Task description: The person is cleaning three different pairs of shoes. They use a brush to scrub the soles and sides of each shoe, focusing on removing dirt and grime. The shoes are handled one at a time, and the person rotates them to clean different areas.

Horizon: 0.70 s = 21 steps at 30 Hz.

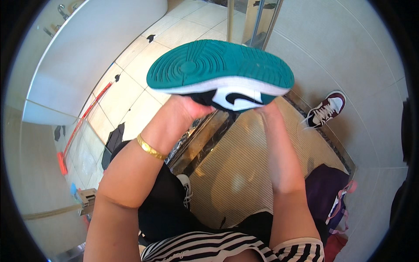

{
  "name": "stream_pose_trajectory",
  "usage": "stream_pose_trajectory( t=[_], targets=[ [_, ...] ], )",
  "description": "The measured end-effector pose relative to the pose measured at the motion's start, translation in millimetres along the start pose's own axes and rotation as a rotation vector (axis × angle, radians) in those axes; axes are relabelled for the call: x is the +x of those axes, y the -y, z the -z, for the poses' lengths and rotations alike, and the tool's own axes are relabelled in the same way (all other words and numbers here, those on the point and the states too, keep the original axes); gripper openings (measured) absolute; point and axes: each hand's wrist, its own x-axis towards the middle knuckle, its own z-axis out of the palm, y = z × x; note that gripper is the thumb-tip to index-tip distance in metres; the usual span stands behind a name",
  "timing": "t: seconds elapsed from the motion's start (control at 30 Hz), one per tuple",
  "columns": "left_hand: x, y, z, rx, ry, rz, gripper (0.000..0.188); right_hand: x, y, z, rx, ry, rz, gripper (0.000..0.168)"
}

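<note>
Both my hands hold up a sneaker [220,65] with its green rubber sole turned towards me. Its side shows white and black panels with a black Nike swoosh, and the toe points left. My left hand [193,106] grips the shoe's upper under the toe half, with the thumb visible along the black part. Under the heel end is my right hand [267,108], its fingers mostly hidden behind the shoe. A maroon, black and white sneaker [327,109] with white laces rests by the wall at the right.
A white bathtub [95,49] stands at the left, with a red-handled floor tool [86,113] beside it. Black scraps [113,140] lie on the tiles. A glass door frame [255,24] rises ahead. A dark purple cloth item [324,190] lies at right on the ribbed floor [235,163].
</note>
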Motion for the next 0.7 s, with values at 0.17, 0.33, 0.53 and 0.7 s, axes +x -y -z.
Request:
stream_pose_trajectory(
  t=[0.17, 0.33, 0.53, 0.7],
  targets=[
    [-2.0, 15.1, 6.5, -0.098, 0.126, 0.063, 0.027, 9.3, -7.4, -9.0, 0.112, -0.105, -0.001, 0.035],
    [-0.3, 7.5, 11.8, -0.086, -0.181, 0.023, 0.029, 10.8, -1.0, -3.3, 0.187, -0.074, -0.058, 0.034],
    [-2.7, 1.7, 1.9, -0.129, -0.058, 0.020, 0.028, 23.5, 13.8, 4.5, 0.327, 0.106, -0.209, 0.032],
    [-16.8, -5.4, -10.7, -0.083, 0.203, -0.057, 0.026, 17.5, 4.9, -0.3, 0.312, 0.016, -0.165, 0.032]
  ],
)
